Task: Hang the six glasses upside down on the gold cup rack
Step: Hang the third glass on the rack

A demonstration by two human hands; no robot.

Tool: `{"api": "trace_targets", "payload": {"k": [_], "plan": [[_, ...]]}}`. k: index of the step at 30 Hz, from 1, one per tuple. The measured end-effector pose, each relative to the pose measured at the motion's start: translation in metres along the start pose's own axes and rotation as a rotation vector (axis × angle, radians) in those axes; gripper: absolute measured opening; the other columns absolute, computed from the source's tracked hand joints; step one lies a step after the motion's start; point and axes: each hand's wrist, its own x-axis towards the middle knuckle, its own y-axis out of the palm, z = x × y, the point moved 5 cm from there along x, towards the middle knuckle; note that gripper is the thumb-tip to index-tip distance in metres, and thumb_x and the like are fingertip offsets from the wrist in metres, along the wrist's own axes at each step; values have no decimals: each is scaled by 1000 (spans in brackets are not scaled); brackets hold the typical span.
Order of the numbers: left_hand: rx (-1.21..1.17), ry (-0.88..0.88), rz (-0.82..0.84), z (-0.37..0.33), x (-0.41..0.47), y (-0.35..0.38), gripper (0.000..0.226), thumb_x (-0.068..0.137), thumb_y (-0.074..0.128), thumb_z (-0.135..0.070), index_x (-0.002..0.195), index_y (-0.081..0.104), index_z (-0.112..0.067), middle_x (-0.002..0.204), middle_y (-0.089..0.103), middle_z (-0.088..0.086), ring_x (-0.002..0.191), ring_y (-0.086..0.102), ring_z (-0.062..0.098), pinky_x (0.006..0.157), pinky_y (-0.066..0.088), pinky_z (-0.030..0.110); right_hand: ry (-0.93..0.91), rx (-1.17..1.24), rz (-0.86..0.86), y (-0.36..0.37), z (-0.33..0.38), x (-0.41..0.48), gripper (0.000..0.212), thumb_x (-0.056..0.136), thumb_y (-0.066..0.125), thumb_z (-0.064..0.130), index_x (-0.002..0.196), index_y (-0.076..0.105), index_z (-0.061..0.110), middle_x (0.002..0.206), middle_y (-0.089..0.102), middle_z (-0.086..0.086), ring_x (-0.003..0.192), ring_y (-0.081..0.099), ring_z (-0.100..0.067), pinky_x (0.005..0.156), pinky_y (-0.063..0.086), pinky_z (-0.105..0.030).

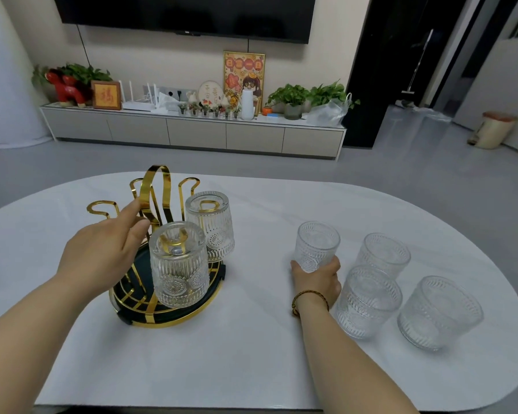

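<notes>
Two bare forearms reach in from the near edge over the white oval bench (251, 369). Nearest on the right stand two upright clear embossed glass tumblers, the rightmost tumbler (440, 313) and the near-centre tumbler (368, 303), the second just beside the right wrist, which wears a brown braided bracelet (310, 297). The right hand (317, 279) is wrapped around the lower part of a third upright tumbler (317, 245), thumb and fingers closed on its base as it stands on the bench. A fourth upright tumbler (383, 255) stands just behind the near-centre one. On the left, the gold wire cup rack (156, 198) rises from its round dark tray with a gold rim (174, 319). Two tumblers already hang upside down on its prongs: the nearer inverted tumbler (178, 264) at the front, the farther inverted tumbler (211, 225) just behind and to its right. The left hand (102, 258) is open, fingers extended, fingertips touching the tall gold loop handle of the rack while gripping nothing. Other prongs at the left and back stand bare. Beyond the bench lies grey floor, then a long low cabinet (192, 132) carrying potted plants and framed pictures under a wall-mounted dark screen (186, 13).
</notes>
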Motion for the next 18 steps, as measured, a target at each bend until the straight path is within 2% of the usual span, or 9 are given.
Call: {"api": "trace_targets", "payload": {"k": [6,10,12,13,15,18], "plan": [[49,-32,45,4,-1,2,48,95,26,-34,140,27,-17,113,63,19,99,57,37,65,39,32,-41,94,49,0,1,-1,77,68,74,23,128,30,5,129,49,-15,116,49,-32,92,41,-36],[86,-20,94,5,1,3,49,95,26,-37,141,22,-19,120,62,9,101,58,30,65,40,30,-62,288,157,-2,18,-16,53,70,71,18,111,38,13,112,51,-6,91,51,-20,71,42,-24],[112,-9,106,8,0,3,49,95,25,-38,140,23,-19,121,62,7,101,59,28,68,44,30,-119,348,217,-4,40,-23,43,72,68,14,102,38,17,104,50,-3,85,50,-17,59,39,-17],[119,-11,113,10,-1,3,49,95,24,-38,140,23,-19,121,61,7,102,58,28,71,46,31,-152,352,255,-6,53,-27,41,74,67,14,103,39,16,103,50,-2,86,49,-17,58,37,-14],[122,-21,121,12,-3,1,49,95,24,-39,141,23,-21,123,60,8,105,57,27,75,48,33,-222,311,332,-9,80,-34,43,75,66,16,112,46,11,106,53,-4,90,50,-19,61,40,-15],[124,-12,137,13,-5,-3,50,95,24,-41,141,22,-22,126,59,4,107,57,24,78,49,32,-324,228,407,-12,119,-42,50,74,67,18,119,48,7,111,57,-8,92,53,-21,80,49,-32]]}}
